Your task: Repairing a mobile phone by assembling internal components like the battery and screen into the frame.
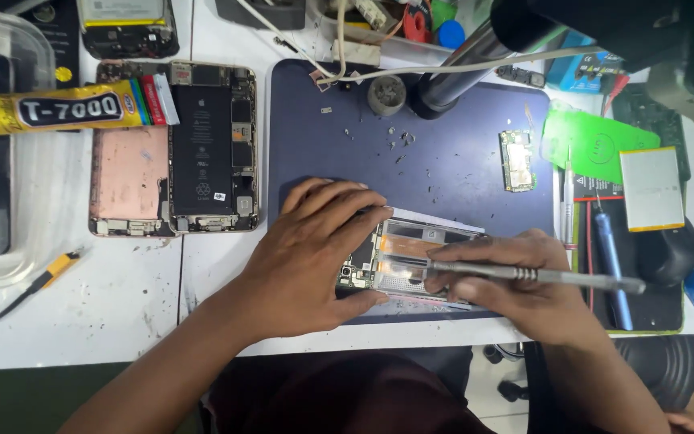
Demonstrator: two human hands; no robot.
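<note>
An opened phone frame point(411, 261) lies on the near edge of a dark blue work mat point(443, 153). My left hand point(307, 253) lies flat over the frame's left end, holding it down. My right hand point(516, 281) grips a thin metal tool point(540, 276), its tip pointing left over the frame's inside. A small green circuit board point(516, 159) lies on the mat to the upper right.
Another opened phone with a black battery point(210, 149) and a pink back cover point(128, 173) lie at left, under a yellow glue tube point(66, 106). A microscope post point(451, 76) stands at the mat's back. A green pad point(592, 141), a flat battery point(651, 189) and a blue-handled tool point(608, 257) lie at right.
</note>
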